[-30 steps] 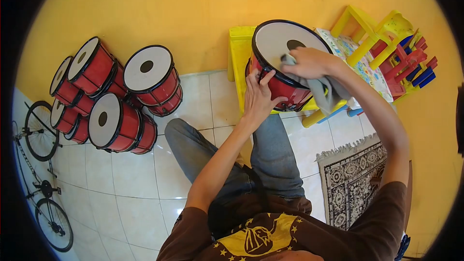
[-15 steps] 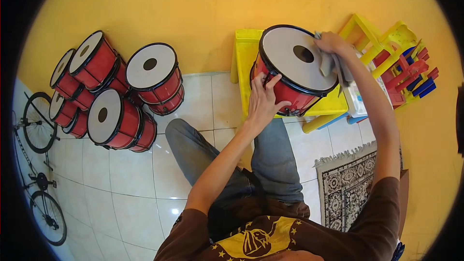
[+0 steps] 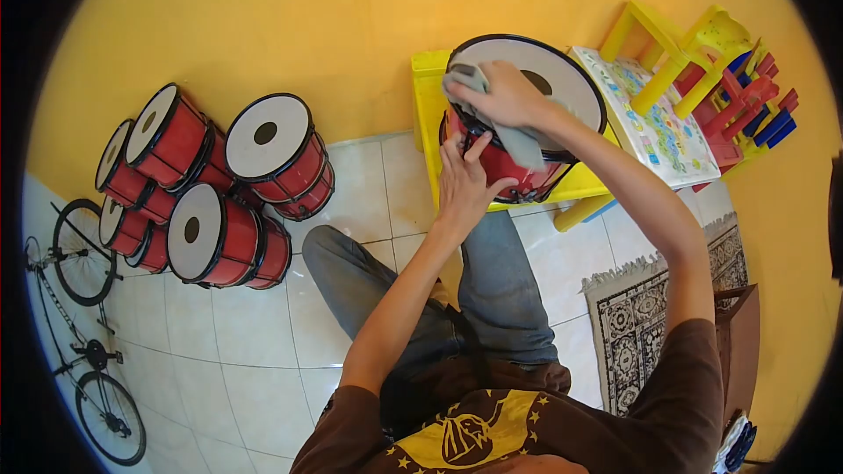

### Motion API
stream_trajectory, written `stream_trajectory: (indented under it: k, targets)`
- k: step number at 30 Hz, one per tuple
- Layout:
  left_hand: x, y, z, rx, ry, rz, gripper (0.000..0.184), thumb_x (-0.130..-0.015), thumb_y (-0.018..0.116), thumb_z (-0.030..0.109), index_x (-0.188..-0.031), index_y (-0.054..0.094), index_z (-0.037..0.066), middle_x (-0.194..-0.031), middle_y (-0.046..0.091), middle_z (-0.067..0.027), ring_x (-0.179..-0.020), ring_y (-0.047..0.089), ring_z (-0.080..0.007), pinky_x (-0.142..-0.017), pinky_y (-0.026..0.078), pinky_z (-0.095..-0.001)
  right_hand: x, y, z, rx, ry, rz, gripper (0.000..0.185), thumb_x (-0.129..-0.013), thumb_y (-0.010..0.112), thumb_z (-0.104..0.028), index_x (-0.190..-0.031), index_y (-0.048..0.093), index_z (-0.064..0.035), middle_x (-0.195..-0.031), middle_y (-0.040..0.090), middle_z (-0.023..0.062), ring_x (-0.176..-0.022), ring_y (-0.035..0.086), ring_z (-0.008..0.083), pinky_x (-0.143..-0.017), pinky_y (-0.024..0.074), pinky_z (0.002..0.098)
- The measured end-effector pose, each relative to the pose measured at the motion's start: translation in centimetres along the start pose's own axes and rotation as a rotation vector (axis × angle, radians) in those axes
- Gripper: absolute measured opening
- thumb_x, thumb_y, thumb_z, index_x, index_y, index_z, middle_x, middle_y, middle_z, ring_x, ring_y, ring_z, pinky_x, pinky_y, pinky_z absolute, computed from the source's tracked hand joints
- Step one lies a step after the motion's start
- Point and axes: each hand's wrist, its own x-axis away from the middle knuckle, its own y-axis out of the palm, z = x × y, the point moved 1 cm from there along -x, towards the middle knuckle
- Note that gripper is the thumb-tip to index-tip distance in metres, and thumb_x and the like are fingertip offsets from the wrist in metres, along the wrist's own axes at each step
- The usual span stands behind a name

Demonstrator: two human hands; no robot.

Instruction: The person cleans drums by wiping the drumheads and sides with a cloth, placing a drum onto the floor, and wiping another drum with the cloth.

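A red drum (image 3: 571,88) with a white head, a dark centre spot and a black rim rests on a small yellow table (image 3: 428,88). My right hand (image 3: 505,95) grips a grey cloth (image 3: 524,147) against the left part of the drum's head and rim; the cloth's loose end hangs over the near side. Just below, my left hand (image 3: 465,180) lies with fingers apart against the drum's red side, steadying contact near the rim. Part of the drumhead is hidden behind my right hand and forearm.
Several red drums (image 3: 269,132) stand grouped on the tiled floor at left, beside a bicycle (image 3: 92,351). To the right are a patterned tabletop (image 3: 654,136), a yellow plastic chair (image 3: 720,35) and stacked coloured furniture. A fringed rug (image 3: 632,316) lies at lower right.
My right hand has swept the cloth from the drumhead's right edge across to its left edge. My left hand stays against the drum's side. The view has shifted slightly.
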Motion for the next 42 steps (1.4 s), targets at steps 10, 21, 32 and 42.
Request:
stream_trajectory:
  k: [10, 21, 32, 42]
  targets:
    - [-0.1, -0.2, -0.2, 0.008, 0.012, 0.008, 0.102, -0.065, 0.090, 0.033, -0.141, 0.027, 0.010, -0.126, 0.035, -0.0255, -0.118, 0.040, -0.0454, -0.100, 0.039, -0.0542, 4.8, -6.9, 7.1, 0.387, 0.093, 0.410, 0.044, -0.089, 0.060, -0.039, -0.110, 0.062, 0.0000, -0.118, 0.058, 0.0302, -0.113, 0.056, 0.0420, -0.091, 0.0470, 0.0454]
    - [0.0, -0.3, 0.1, 0.001, -0.009, 0.005, 0.102, -0.065, 0.090, 0.031, -0.142, 0.027, 0.009, -0.128, 0.034, -0.0269, -0.120, 0.039, -0.0462, -0.101, 0.039, -0.0543, 5.4, -1.9, 6.2, 0.328, -0.078, 0.021, 0.053, -0.090, 0.056, -0.041, -0.126, 0.059, -0.0012, -0.143, 0.043, 0.0301, -0.136, 0.037, 0.0445, -0.112, 0.0242, 0.0616]
    - [-0.2, -0.3, 0.7, -0.072, 0.028, 0.000, 0.103, -0.067, 0.089, 0.031, -0.143, 0.023, 0.006, -0.127, 0.034, -0.0280, -0.119, 0.040, -0.0490, -0.101, 0.038, -0.0551, -0.2, -2.9, 5.5, 0.185, 0.079, -0.025, 0.029, -0.075, 0.058, -0.014, -0.093, 0.070, 0.0055, -0.107, 0.064, 0.0304, -0.107, 0.059, 0.0441, -0.094, 0.0482, 0.0461]
    - [-0.2, -0.1, 0.4, -0.138, 0.078, 0.005, 0.106, -0.066, 0.089, 0.033, -0.143, 0.022, 0.006, -0.126, 0.033, -0.0272, -0.115, 0.041, -0.0478, -0.097, 0.042, -0.0530, -0.5, -1.1, 9.0, 0.205, -0.092, 0.132, 0.029, -0.080, 0.056, -0.012, -0.101, 0.063, 0.0063, -0.108, 0.062, 0.0314, -0.106, 0.060, 0.0455, -0.101, 0.0435, 0.0470]
